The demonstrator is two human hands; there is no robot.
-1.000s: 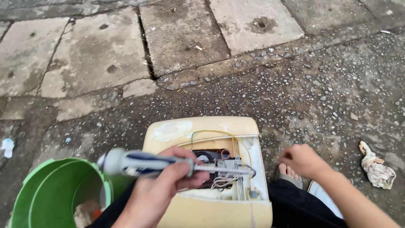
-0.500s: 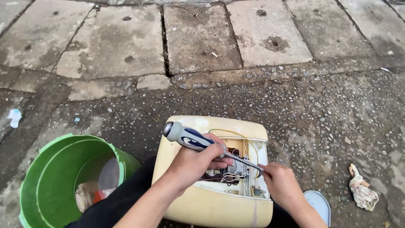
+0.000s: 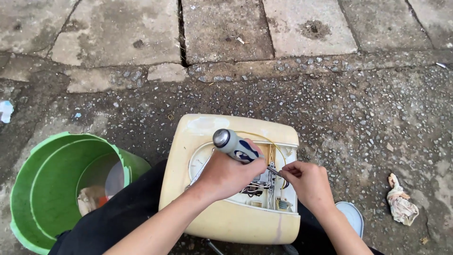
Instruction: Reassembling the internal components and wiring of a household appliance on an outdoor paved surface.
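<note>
Both hands have closed in over the open yellowed appliance casing [image 3: 226, 222] since a second ago.
Left of the left hand [image 3: 231, 172] stands a green bucket [image 3: 42, 189]; that hand is fisted around a blue-grey screwdriver [image 3: 236, 145], tip down among the wiring, while the right hand [image 3: 306, 182] pinches, seemingly, the shaft or a wire beside it.

Even, soft daylight falls from above; shadows are faint and diffuse. The picture is sharp throughout, without glare, with slight wide-angle bending toward the edges.
</note>
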